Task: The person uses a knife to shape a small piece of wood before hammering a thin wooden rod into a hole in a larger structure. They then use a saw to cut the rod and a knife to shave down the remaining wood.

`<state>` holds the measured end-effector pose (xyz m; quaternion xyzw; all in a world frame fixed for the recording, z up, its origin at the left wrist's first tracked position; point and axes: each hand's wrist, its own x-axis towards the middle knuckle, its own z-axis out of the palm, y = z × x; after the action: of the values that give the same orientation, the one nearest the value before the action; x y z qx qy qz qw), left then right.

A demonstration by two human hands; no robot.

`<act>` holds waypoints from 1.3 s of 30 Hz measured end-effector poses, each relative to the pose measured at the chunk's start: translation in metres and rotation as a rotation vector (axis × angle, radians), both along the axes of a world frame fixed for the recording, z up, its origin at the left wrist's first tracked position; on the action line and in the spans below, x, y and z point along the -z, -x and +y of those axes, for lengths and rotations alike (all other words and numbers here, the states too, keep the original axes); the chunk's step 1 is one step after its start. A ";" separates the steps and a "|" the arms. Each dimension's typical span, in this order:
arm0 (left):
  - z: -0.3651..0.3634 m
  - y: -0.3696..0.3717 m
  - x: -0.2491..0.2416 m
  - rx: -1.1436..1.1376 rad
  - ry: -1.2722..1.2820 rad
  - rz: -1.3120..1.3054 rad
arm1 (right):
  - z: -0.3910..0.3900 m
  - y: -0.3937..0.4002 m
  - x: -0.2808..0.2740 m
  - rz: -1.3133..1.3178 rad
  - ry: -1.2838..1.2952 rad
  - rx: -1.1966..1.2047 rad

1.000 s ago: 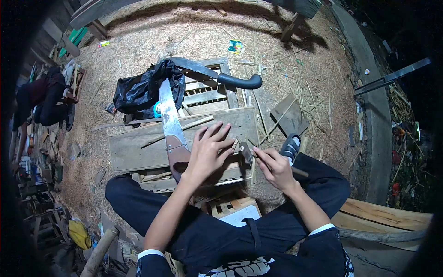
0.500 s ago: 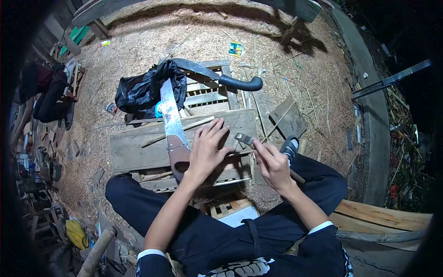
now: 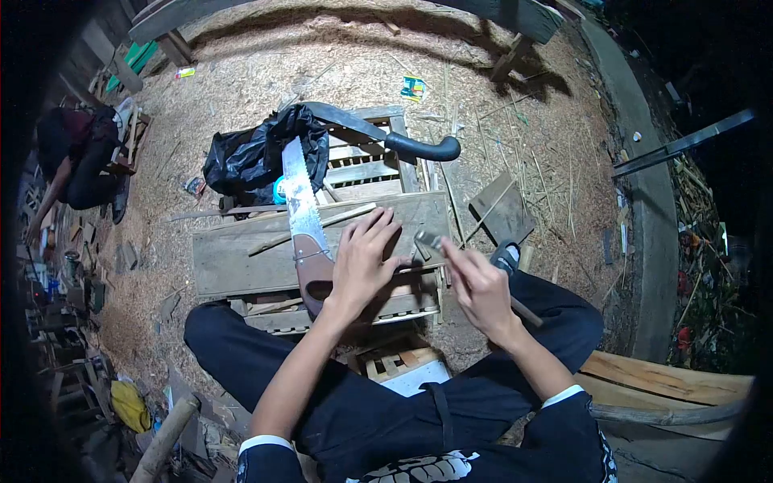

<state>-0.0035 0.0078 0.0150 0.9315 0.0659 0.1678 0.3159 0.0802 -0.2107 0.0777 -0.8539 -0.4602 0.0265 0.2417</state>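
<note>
My left hand [image 3: 366, 262] lies flat on a grey wooden board [image 3: 233, 266], fingers spread and thumb stretched right. My right hand [image 3: 481, 294] is wrapped round a hammer [image 3: 527, 312], its metal head held just right of my left thumb, over the board's right end. A small upright piece of wood shows beside the hammer head. Left of my left hand, a handsaw [image 3: 299, 193] with a brown handle rests across the board, blade pointing away. A thin wood strip [image 3: 310, 229] passes under the saw. The board sits on a slatted wooden crate [image 3: 378, 306].
Beyond the board are a black plastic bag [image 3: 237, 165], a blue round object [image 3: 280, 191] and a black-handled blade [image 3: 423, 146] on a slatted frame. A loose wooden plate [image 3: 499, 209] lies right on the shavings. Another person [image 3: 84, 157] sits far left. Planks [image 3: 668, 378] lie lower right.
The hammer head has shifted slightly right and tilted in my right hand. My left hand stays in place. The other person's arm now reaches down at far left.
</note>
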 end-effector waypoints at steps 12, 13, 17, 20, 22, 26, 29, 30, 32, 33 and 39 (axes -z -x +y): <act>-0.001 0.000 0.002 -0.005 0.012 -0.022 | 0.006 0.005 0.005 -0.094 -0.210 0.077; -0.001 0.000 0.003 -0.009 0.016 -0.027 | 0.006 0.006 0.007 -0.075 -0.187 0.045; 0.002 0.001 0.003 -0.002 0.012 -0.032 | 0.001 0.008 0.010 -0.030 -0.086 0.020; 0.006 0.005 -0.001 0.006 0.097 -0.050 | -0.001 0.009 0.010 -0.070 -0.215 0.009; 0.015 0.010 -0.003 0.010 0.122 -0.066 | -0.002 0.010 0.014 -0.103 -0.307 -0.086; 0.023 0.014 -0.002 0.016 0.124 -0.020 | 0.000 0.011 0.012 -0.083 0.075 0.024; 0.018 0.017 -0.003 0.006 0.043 -0.021 | 0.005 0.011 0.000 -0.057 -0.109 0.062; 0.015 0.016 -0.002 0.008 0.021 -0.035 | 0.006 0.010 -0.002 -0.077 -0.224 0.082; 0.010 0.015 0.000 0.012 -0.001 -0.047 | 0.006 0.011 -0.004 -0.076 -0.223 0.090; 0.008 0.014 0.000 0.011 -0.017 -0.050 | 0.005 0.011 -0.003 -0.039 -0.169 0.078; 0.002 0.007 0.000 -0.008 -0.040 -0.047 | 0.001 0.009 0.009 0.014 -0.069 0.039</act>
<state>-0.0101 0.0094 0.0146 0.9332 0.0587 0.1920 0.2980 0.0715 -0.2102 0.0690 -0.8535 -0.4426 0.0117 0.2749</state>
